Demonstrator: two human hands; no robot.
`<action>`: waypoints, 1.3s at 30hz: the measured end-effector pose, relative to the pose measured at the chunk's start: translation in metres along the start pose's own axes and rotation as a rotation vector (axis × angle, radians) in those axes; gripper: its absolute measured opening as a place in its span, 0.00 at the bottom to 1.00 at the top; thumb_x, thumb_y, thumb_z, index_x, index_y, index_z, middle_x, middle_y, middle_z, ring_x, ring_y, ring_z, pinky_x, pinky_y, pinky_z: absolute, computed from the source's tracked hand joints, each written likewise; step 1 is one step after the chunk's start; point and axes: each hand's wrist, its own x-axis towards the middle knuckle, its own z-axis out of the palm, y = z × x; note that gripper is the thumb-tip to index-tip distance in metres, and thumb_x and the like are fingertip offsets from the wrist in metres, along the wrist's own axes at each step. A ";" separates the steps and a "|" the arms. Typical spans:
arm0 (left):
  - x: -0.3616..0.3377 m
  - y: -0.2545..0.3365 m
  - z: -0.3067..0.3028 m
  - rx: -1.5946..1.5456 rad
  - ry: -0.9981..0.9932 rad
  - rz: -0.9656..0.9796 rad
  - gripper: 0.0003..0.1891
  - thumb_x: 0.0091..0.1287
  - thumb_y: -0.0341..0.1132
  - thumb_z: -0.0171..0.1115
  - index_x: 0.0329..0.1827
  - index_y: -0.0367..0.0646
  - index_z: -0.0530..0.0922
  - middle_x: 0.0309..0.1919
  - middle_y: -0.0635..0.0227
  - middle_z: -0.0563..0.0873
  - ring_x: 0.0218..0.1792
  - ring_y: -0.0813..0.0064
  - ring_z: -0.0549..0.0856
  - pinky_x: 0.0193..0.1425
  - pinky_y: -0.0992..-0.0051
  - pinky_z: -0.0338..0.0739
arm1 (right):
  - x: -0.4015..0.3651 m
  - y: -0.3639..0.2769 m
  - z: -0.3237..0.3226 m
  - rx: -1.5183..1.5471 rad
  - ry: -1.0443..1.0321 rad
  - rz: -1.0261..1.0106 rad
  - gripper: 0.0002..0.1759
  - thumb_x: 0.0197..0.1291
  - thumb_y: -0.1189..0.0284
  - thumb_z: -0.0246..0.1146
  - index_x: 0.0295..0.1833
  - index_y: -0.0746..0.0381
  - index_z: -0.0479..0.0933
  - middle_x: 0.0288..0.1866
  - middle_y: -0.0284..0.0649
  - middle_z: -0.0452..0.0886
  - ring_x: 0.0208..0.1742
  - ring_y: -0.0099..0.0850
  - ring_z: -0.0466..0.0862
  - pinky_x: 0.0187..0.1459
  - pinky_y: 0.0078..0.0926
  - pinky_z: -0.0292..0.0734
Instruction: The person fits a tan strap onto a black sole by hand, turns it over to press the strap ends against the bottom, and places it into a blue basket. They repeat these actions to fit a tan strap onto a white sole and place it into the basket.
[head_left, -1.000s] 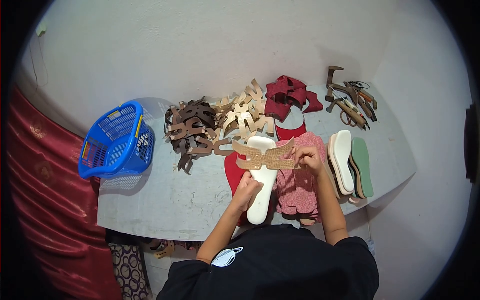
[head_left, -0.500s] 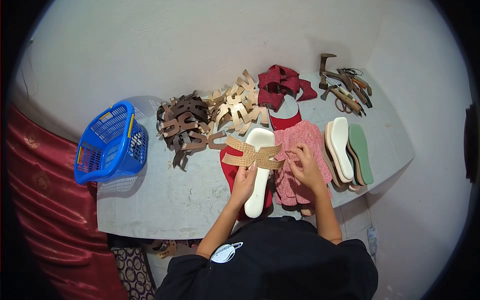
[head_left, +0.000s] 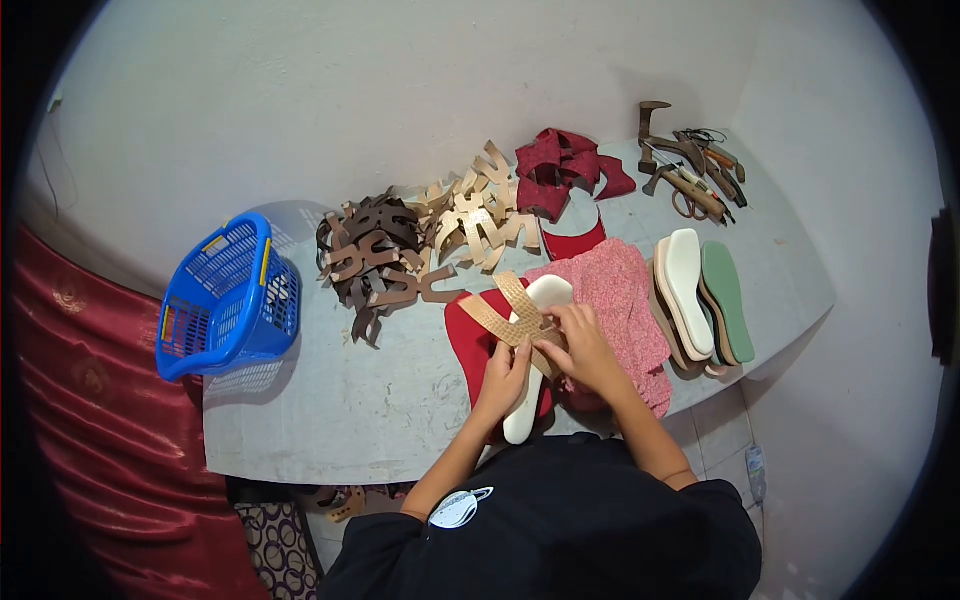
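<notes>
Head view: tan strap [head_left: 490, 319] across white sole [head_left: 525, 407], by the table's [head_left: 300, 425] front edge.
Hold: my left hand [head_left: 502, 378] and right hand [head_left: 588, 350] both pinching the strap.
Strap: probably light, bendy; best held mid-band.

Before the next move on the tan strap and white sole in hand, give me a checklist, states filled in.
1. Left hand holding the white sole: ok.
2. Right hand on the tan strap: ok, at its right part.
3. Strap's left ends clear of fingers: ok, they stick out past the sole's edge.
4. Strap's right ends in plain view: not ok, right hand covers them.
5. Strap fixed to sole: cannot tell.
6. Tools apart from the work: ok, table's far right corner.
</notes>
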 end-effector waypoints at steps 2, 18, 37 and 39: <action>0.001 -0.003 0.002 -0.050 -0.031 0.018 0.17 0.69 0.37 0.45 0.57 0.36 0.64 0.49 0.66 0.74 0.50 0.79 0.71 0.56 0.77 0.64 | 0.000 0.005 -0.001 0.076 -0.053 0.062 0.19 0.48 0.69 0.63 0.45 0.63 0.70 0.38 0.42 0.72 0.43 0.41 0.71 0.46 0.35 0.66; 0.003 -0.020 -0.006 -0.484 -0.163 -0.213 0.28 0.70 0.53 0.29 0.64 0.41 0.55 0.57 0.64 0.68 0.55 0.77 0.69 0.58 0.78 0.63 | 0.000 0.014 -0.016 0.860 0.054 0.502 0.05 0.54 0.74 0.61 0.34 0.65 0.75 0.27 0.29 0.74 0.25 0.14 0.72 0.27 0.10 0.66; -0.012 0.002 0.007 -0.707 -0.157 -0.069 0.35 0.64 0.56 0.46 0.65 0.42 0.51 0.58 0.65 0.66 0.58 0.72 0.67 0.61 0.72 0.60 | -0.008 -0.019 0.021 1.677 0.147 0.836 0.09 0.58 0.73 0.58 0.41 0.68 0.73 0.35 0.41 0.79 0.37 0.25 0.80 0.41 0.19 0.79; -0.012 0.009 0.013 -0.718 -0.082 -0.057 0.31 0.64 0.48 0.51 0.64 0.41 0.53 0.57 0.65 0.66 0.57 0.73 0.67 0.61 0.72 0.61 | -0.011 -0.020 0.026 1.699 0.130 0.853 0.10 0.59 0.73 0.57 0.43 0.68 0.73 0.38 0.42 0.79 0.40 0.27 0.80 0.44 0.20 0.78</action>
